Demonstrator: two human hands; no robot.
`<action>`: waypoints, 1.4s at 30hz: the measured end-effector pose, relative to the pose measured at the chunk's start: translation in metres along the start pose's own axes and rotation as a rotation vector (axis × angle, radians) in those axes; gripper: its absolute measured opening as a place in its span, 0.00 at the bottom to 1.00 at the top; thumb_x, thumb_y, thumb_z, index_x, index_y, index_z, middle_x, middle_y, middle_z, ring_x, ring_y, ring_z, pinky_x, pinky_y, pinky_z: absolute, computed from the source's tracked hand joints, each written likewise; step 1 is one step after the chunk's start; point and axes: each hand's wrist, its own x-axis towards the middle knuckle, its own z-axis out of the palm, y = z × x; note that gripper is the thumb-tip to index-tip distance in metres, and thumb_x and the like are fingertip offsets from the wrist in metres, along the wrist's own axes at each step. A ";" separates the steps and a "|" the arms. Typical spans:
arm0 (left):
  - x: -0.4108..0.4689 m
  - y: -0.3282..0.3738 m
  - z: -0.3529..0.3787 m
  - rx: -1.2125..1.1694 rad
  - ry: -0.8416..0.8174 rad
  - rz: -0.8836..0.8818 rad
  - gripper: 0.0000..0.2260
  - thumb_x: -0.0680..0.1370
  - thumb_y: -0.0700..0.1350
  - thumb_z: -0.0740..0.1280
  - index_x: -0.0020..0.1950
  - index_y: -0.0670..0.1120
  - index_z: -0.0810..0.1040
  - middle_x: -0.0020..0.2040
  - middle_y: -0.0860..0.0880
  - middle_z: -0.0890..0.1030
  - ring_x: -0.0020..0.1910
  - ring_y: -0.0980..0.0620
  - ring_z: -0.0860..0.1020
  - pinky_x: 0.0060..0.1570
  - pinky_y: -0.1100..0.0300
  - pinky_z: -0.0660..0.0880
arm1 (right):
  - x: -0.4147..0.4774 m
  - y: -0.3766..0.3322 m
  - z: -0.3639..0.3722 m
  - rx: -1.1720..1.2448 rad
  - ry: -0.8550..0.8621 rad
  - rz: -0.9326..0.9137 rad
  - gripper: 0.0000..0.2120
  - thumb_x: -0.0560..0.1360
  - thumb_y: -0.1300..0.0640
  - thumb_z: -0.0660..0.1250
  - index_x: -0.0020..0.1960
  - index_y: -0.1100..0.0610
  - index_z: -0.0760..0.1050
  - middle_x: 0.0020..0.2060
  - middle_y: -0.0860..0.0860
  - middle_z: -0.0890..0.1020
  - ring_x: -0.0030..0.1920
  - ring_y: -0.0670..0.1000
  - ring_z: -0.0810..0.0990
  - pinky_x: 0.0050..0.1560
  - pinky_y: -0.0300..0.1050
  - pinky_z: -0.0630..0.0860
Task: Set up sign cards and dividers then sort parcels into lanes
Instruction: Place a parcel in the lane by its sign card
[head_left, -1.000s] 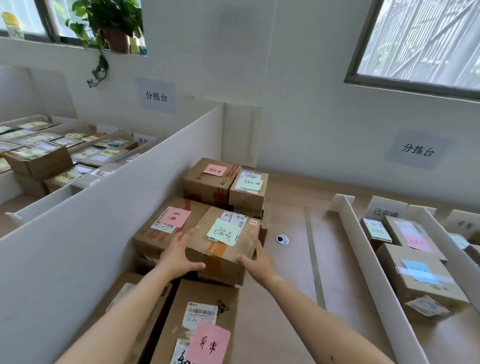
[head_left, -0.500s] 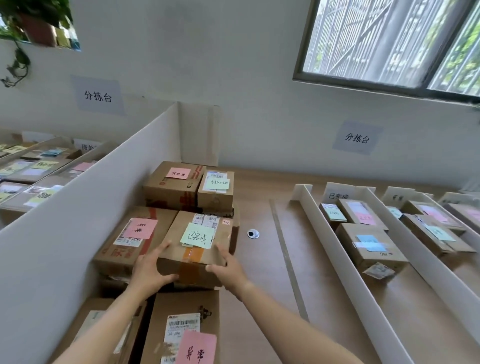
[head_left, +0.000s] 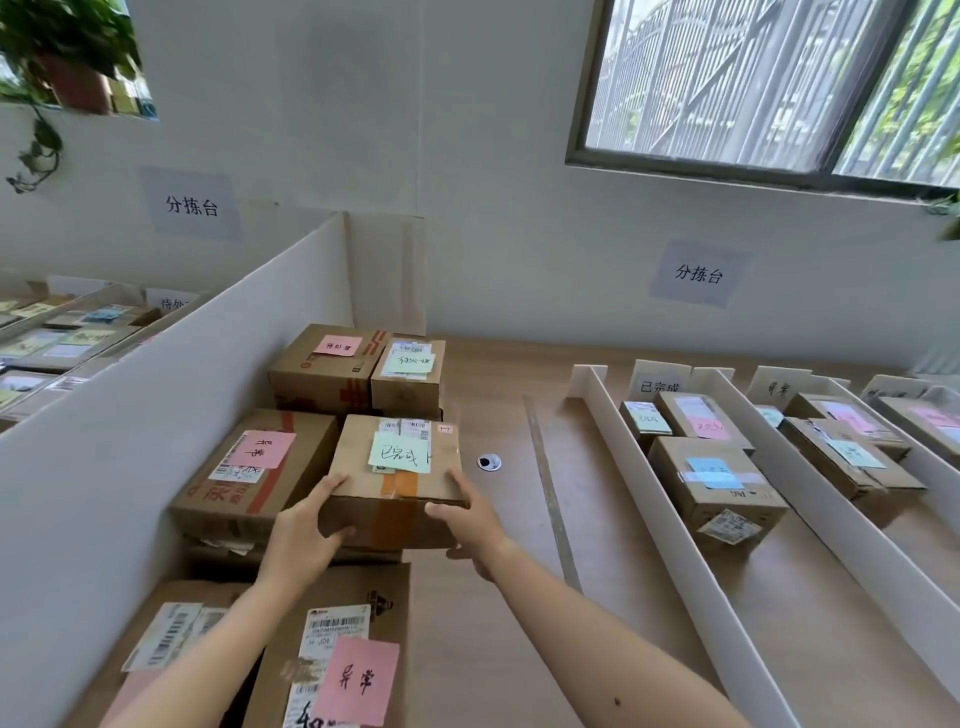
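Note:
A brown cardboard parcel with a green sticky note (head_left: 395, 478) sits on top of a stack of parcels. My left hand (head_left: 306, 525) grips its near left corner, thumb on the front face. My right hand (head_left: 467, 514) grips its near right corner. To the right, white dividers (head_left: 665, 499) form lanes on the wooden table. Upright sign cards (head_left: 658, 382) stand at the lanes' far ends. Several parcels (head_left: 717, 488) with coloured notes lie in the lanes.
Other parcels surround the held one: a pink-noted box (head_left: 254, 473) to its left, two boxes (head_left: 358, 369) behind, two more (head_left: 332, 660) in front. A tall white partition (head_left: 156, 415) runs along the left. A cable hole (head_left: 488, 461) lies in the tabletop.
Both hands have closed further round the green-noted parcel's near corners, and it looks slightly raised and nearer. The camera has turned a little to the right.

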 end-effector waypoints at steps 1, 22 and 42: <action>-0.004 0.007 0.003 0.000 0.009 0.021 0.32 0.68 0.36 0.76 0.70 0.47 0.69 0.60 0.40 0.78 0.58 0.42 0.78 0.57 0.52 0.75 | -0.004 0.001 -0.007 0.011 0.007 -0.005 0.32 0.77 0.58 0.66 0.76 0.45 0.57 0.70 0.51 0.65 0.65 0.57 0.68 0.59 0.60 0.73; -0.094 0.172 0.127 -0.092 0.062 0.286 0.31 0.67 0.38 0.77 0.68 0.47 0.71 0.54 0.43 0.81 0.49 0.44 0.81 0.49 0.55 0.78 | -0.144 0.046 -0.222 -0.101 0.203 -0.278 0.32 0.74 0.60 0.70 0.73 0.43 0.64 0.67 0.45 0.68 0.66 0.52 0.71 0.65 0.54 0.74; -0.101 0.298 0.226 -0.219 -0.023 0.550 0.31 0.65 0.38 0.78 0.66 0.49 0.74 0.52 0.43 0.82 0.44 0.43 0.81 0.48 0.51 0.80 | -0.232 0.068 -0.369 0.031 0.460 -0.375 0.33 0.72 0.63 0.73 0.71 0.42 0.67 0.64 0.45 0.70 0.66 0.52 0.71 0.63 0.54 0.75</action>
